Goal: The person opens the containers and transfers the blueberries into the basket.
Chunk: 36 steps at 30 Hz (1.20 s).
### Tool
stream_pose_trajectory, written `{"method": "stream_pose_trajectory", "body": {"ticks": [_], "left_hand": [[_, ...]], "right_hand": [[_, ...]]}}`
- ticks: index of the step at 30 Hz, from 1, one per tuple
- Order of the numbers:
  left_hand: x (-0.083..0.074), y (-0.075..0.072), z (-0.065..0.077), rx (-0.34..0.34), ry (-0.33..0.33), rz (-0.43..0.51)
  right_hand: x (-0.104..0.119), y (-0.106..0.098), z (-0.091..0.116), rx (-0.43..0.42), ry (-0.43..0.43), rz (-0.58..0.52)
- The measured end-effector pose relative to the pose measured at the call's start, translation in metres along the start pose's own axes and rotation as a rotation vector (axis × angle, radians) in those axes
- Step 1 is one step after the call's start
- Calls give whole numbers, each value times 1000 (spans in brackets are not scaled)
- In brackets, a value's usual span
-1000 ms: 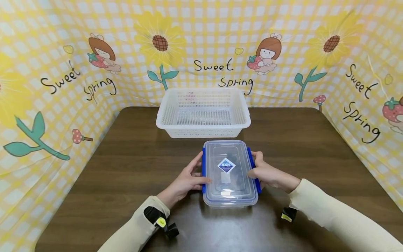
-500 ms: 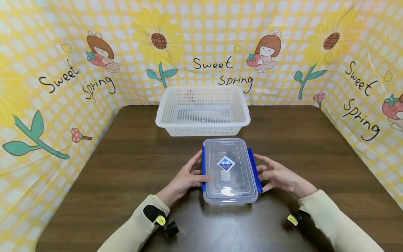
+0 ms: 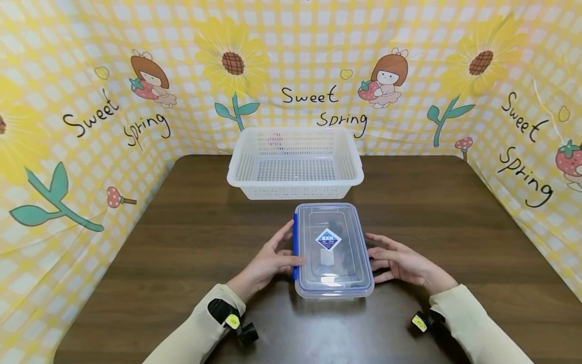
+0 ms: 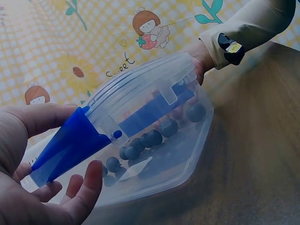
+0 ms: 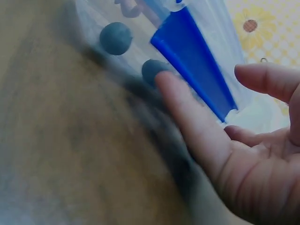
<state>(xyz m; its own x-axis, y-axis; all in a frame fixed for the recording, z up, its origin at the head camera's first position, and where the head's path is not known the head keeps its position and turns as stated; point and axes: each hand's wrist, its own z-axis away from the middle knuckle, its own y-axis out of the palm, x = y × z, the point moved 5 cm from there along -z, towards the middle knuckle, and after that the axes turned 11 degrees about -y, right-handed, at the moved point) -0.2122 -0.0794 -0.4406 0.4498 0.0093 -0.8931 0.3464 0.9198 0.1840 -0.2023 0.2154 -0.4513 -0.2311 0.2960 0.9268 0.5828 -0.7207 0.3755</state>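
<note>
one left hand (image 3: 268, 262) pinches the clear box (image 3: 343, 263) at its blue latch (image 4: 72, 143), the right hand (image 3: 405, 263) spread at the opposite side.

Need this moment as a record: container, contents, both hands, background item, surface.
Container: clear rectangular plastic box, lid on, blue plastic side latches
Fastening: cannot tell
Contents: several dark round balls, seen through the wall
Left hand: holds the box's left side, thumb reaching over the lid's edge
Right hand: at the right side, fingers extended; contact uncertain
Background item: white perforated plastic basket, beyond the box
Surface: brown wood-grain table
</note>
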Motion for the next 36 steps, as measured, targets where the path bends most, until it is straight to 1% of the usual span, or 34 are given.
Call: {"method": "stream_pose_trajectory", "body": {"ticks": [5,9,12,15,19,24,29,32,36], "left_hand": [[2,-1,0,6,-21,4],[2,-4,1,18,-44,10],[-1,-5,2,29,-53,7],[-6,-6,2,32,-53,-11],[-9,-7,1,38,-63,-32],[-10,-6,-1,82,-69,-38],[-13,-5,0,113,-61,-50],[-14,-5,0,101,-62,-61],[-16,-1,-2,68,-69,-81]], "right_hand": [[13,5,0,-26,-32,90],[22,12,-2,-38,-43,216],[24,18,-4,-52,-51,310],[25,23,-6,-60,-65,353],[23,26,-8,-60,-76,344],[21,24,-8,-52,-72,340],[18,23,-10,-19,-50,324],[16,24,-11,0,-37,304],[18,23,-11,11,-37,300]]}}
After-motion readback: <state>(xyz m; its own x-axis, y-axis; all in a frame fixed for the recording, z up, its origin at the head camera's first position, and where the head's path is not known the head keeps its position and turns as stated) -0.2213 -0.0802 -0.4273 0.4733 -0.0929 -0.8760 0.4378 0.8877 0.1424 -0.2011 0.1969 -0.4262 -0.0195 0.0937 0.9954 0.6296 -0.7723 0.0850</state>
